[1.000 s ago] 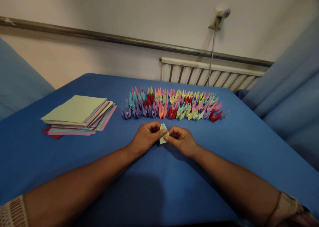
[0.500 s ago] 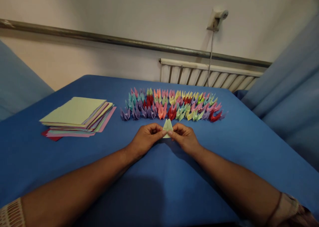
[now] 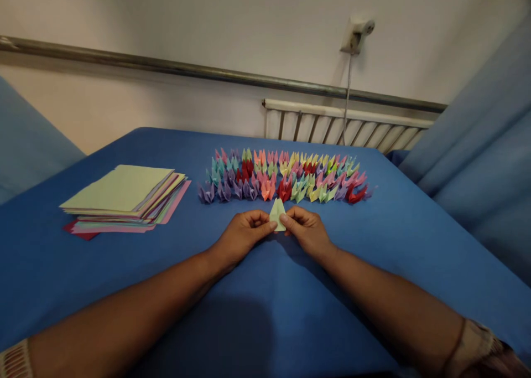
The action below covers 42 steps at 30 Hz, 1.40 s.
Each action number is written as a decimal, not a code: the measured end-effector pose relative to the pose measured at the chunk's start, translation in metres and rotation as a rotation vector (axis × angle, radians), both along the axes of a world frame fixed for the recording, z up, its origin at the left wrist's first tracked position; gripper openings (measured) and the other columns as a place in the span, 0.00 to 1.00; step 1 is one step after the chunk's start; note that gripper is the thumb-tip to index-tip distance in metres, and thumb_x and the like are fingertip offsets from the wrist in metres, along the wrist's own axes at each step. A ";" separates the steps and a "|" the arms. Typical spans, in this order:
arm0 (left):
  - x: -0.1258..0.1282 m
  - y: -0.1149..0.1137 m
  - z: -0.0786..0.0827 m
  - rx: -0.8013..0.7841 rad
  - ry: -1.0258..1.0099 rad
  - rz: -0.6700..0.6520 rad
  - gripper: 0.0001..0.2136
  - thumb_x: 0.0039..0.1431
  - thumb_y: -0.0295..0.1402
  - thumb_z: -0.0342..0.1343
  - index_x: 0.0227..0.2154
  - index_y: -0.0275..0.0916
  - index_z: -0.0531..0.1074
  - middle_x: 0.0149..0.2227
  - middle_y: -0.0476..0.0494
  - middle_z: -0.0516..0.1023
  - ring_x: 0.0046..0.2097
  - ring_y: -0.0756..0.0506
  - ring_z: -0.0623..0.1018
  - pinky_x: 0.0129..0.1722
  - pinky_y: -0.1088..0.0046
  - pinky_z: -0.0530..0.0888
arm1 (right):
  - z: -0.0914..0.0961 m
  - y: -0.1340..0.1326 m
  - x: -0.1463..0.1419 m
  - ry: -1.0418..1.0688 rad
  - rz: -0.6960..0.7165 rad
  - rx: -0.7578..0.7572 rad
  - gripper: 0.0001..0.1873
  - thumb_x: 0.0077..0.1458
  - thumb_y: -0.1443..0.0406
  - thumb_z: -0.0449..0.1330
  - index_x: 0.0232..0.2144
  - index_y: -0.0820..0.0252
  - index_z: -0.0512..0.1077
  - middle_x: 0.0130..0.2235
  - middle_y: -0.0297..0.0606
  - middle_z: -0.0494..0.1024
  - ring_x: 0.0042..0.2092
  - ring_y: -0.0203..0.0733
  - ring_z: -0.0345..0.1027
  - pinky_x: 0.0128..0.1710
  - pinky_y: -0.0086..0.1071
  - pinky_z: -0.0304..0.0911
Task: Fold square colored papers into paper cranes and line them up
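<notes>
A small pale green folded paper piece (image 3: 277, 211) stands point-up between my two hands, just above the blue table (image 3: 265, 300). My left hand (image 3: 244, 234) pinches its left lower edge with closed fingers. My right hand (image 3: 306, 229) pinches its right lower edge, fingers also closed. Right behind the hands stand rows of several small folded paper figures (image 3: 282, 176) in purple, red, pink, yellow and green.
A stack of coloured square paper sheets (image 3: 124, 198) lies on the table to the left. Blue curtains hang at the right (image 3: 477, 145) and far left. A metal rail (image 3: 207, 71), a radiator (image 3: 344, 126) and a wall socket with a cord (image 3: 353, 35) are behind the table.
The green piece has turned from lying tilted between my fingers to standing point-up, and both hands have drawn closer around its base. The view has shifted slightly.
</notes>
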State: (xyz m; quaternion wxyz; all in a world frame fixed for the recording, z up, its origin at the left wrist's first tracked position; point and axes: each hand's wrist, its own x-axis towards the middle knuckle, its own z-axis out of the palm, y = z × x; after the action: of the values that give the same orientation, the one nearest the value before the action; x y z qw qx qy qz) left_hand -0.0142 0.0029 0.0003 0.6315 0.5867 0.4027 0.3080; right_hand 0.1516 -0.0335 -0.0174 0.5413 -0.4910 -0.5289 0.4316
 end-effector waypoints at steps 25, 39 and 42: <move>-0.003 0.006 -0.002 -0.084 -0.123 0.027 0.11 0.50 0.37 0.65 0.25 0.35 0.71 0.26 0.49 0.74 0.29 0.51 0.73 0.32 0.76 0.69 | 0.001 0.000 -0.004 0.241 0.134 -0.010 0.16 0.45 0.54 0.68 0.29 0.58 0.72 0.25 0.31 0.76 0.26 0.33 0.68 0.28 0.29 0.63; 0.000 -0.009 0.009 0.202 -0.046 -0.008 0.10 0.52 0.38 0.61 0.31 0.37 0.72 0.30 0.49 0.75 0.32 0.50 0.74 0.36 0.73 0.71 | -0.005 0.006 0.009 0.515 0.253 -0.292 0.14 0.42 0.59 0.72 0.26 0.60 0.73 0.25 0.30 0.74 0.26 0.31 0.67 0.27 0.27 0.61; 0.001 -0.009 0.008 0.200 -0.053 0.002 0.09 0.52 0.37 0.61 0.30 0.37 0.72 0.29 0.50 0.74 0.32 0.50 0.74 0.36 0.73 0.71 | -0.005 0.006 0.010 0.528 0.262 -0.286 0.14 0.43 0.59 0.72 0.26 0.60 0.73 0.24 0.30 0.74 0.26 0.31 0.67 0.28 0.26 0.61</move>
State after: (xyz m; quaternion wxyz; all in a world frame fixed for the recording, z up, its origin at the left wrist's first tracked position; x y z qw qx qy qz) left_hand -0.0133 -0.0060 0.0087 0.5800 0.6382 0.3536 0.3624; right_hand 0.1615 -0.0275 -0.0226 0.5251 -0.3611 -0.3631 0.6797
